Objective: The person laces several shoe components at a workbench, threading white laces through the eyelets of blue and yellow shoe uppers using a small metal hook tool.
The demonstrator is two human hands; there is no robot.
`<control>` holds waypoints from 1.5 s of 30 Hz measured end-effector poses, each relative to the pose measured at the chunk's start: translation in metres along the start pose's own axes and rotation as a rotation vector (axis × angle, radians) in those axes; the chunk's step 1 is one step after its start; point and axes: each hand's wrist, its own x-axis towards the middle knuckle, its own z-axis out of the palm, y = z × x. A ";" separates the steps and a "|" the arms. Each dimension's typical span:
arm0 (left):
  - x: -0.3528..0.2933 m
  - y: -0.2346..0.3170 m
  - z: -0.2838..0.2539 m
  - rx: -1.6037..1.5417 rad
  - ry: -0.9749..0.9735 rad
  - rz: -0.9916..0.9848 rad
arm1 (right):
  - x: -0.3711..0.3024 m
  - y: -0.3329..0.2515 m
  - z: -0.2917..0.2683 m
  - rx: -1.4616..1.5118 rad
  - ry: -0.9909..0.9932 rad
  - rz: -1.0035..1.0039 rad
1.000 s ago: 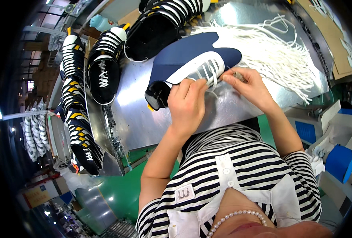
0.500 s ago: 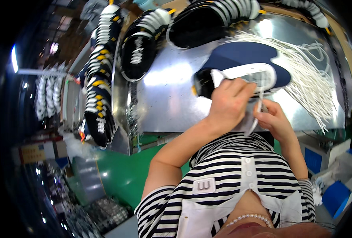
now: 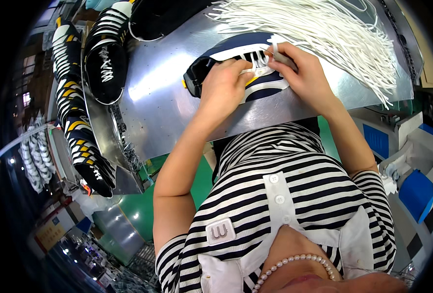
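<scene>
A navy and white shoe upper (image 3: pixel 236 43) with a black lining lies on the metal table just ahead of me. White lace rows cross its eyelet panel. My left hand (image 3: pixel 224 83) rests over the heel side of the upper, its thumb and forefinger pinched at the eyelet edge on a white strand of the shoelace (image 3: pixel 248 71). At the toe side, my right hand (image 3: pixel 302 71) has its fingers closed on another length of the white shoelace (image 3: pixel 275 43), which stands up above the fingertips. The palm sides of both hands are hidden.
A pile of loose white laces (image 3: pixel 331 41) covers the far right of the table (image 3: pixel 160 124). Nested rows of shoe uppers (image 3: pixel 104 73) stand at the left, more of them (image 3: pixel 82 141) beyond the table's edge. Grey and blue bins (image 3: pixel 416 195) are at the lower right.
The upper has turned so its lace rows and yellow-trimmed side show. Both hands have moved farther forward, the right one now above the toe side. The whole view has shifted.
</scene>
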 end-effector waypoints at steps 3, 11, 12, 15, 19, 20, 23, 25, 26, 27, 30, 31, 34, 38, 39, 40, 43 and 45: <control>0.003 0.002 -0.001 -0.095 -0.059 -0.039 | 0.003 0.012 0.003 0.066 0.009 -0.032; 0.001 0.004 0.003 -0.021 0.007 -0.047 | 0.006 0.024 0.023 0.037 0.156 -0.118; 0.001 0.004 0.004 -0.026 0.006 -0.069 | 0.006 0.024 0.025 0.044 0.192 -0.139; 0.002 0.005 0.005 -0.028 0.007 -0.128 | -0.008 0.008 0.010 0.085 0.131 0.079; 0.003 0.005 0.009 0.023 0.055 -0.091 | -0.039 0.009 0.009 0.150 0.019 0.160; 0.003 0.004 0.010 0.040 0.081 -0.057 | -0.041 0.010 0.009 0.135 0.008 0.183; 0.003 0.007 0.009 0.015 0.072 -0.065 | -0.043 0.012 0.009 0.107 -0.013 0.219; 0.002 0.005 0.010 -0.020 0.066 -0.072 | -0.041 0.012 0.010 0.109 -0.006 0.204; 0.002 0.005 0.011 -0.040 0.064 -0.075 | -0.040 0.013 0.009 0.107 -0.012 0.202; 0.002 0.006 0.010 -0.048 0.057 -0.069 | -0.039 0.013 0.009 0.105 -0.017 0.201; 0.000 0.007 0.007 -0.095 0.047 -0.035 | -0.037 0.007 0.008 0.109 -0.022 0.252; -0.001 0.007 0.008 -0.124 0.055 -0.011 | -0.036 0.004 0.010 0.112 -0.021 0.279; -0.008 0.005 0.011 -0.125 0.084 0.068 | -0.033 0.000 0.027 0.019 0.004 0.285; -0.016 0.009 0.014 -0.098 0.108 0.097 | -0.026 0.010 0.042 -0.009 0.046 0.166; -0.016 0.006 0.014 -0.102 0.120 0.100 | -0.024 0.012 0.045 -0.002 0.037 0.181; -0.016 0.005 0.013 -0.107 0.132 0.103 | -0.027 0.011 0.042 -0.012 0.004 0.181; -0.022 0.013 0.012 -0.044 0.187 0.118 | -0.034 0.006 0.015 -0.104 -0.062 0.127; -0.027 0.014 0.011 0.081 0.257 0.141 | -0.041 0.001 -0.022 -0.222 -0.114 0.301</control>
